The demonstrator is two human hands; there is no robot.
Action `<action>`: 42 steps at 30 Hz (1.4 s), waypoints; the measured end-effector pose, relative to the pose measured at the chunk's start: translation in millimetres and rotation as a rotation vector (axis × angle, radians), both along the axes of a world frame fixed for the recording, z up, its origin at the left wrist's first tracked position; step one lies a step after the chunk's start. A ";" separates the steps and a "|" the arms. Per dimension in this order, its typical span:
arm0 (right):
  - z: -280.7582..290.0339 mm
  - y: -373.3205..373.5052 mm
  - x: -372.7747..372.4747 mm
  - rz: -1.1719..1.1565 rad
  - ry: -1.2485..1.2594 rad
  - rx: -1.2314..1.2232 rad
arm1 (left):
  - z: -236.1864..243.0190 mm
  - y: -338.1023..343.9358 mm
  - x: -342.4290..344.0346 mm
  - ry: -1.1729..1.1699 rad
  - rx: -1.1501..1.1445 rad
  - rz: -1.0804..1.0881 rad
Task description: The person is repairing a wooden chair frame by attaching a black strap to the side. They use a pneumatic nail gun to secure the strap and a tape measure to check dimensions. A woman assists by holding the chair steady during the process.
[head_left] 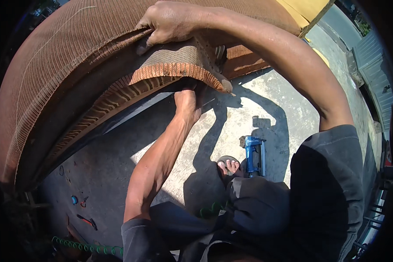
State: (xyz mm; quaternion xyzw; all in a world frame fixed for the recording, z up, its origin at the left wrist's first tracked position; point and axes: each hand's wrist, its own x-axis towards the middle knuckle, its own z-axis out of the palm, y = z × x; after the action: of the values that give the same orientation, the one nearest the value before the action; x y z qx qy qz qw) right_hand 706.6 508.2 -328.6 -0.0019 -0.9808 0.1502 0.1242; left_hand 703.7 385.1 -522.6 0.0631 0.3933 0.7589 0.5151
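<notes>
A large piece of upholstered furniture covered in brown ribbed fabric [78, 32] fills the upper left. My right hand [161, 24] reaches across the top, its fingers closed on the edge of that fabric. Below it hangs a loose flap [170, 70] with a sunlit orange-brown ribbed edge. My left hand [187, 105] comes up from below and goes in under this flap; its fingers are hidden there. Along the furniture's underside runs a dark opening, with a row of light stripes or folds beneath the fabric edge.
A blue staple gun [254, 155] rests on the concrete floor by my sandalled foot [228, 166]. Red-handled pliers [87, 221] and a small blue object [74, 200] lie lower left, near a green coiled hose [89, 247]. Yellow foam [299, 13] shows at the upper right.
</notes>
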 end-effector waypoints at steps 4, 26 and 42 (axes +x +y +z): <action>-4.4 -2.2 1.8 0.038 0.018 -0.025 | -23.5 -20.3 -3.5 0.270 -0.331 -0.146; 79.7 -278.9 55.2 0.679 0.632 -0.140 | 14.3 -418.1 -271.3 1.298 -1.601 -0.184; 56.5 -395.3 57.8 1.231 0.489 -0.158 | -81.0 -412.0 -278.8 0.868 -1.331 -0.720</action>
State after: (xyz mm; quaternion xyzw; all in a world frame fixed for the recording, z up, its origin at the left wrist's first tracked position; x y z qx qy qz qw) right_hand 764.4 112.9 -272.1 0.5833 -0.7325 0.2613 0.2343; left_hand 424.9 -26.9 -603.5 0.1531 0.8727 0.0716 0.4580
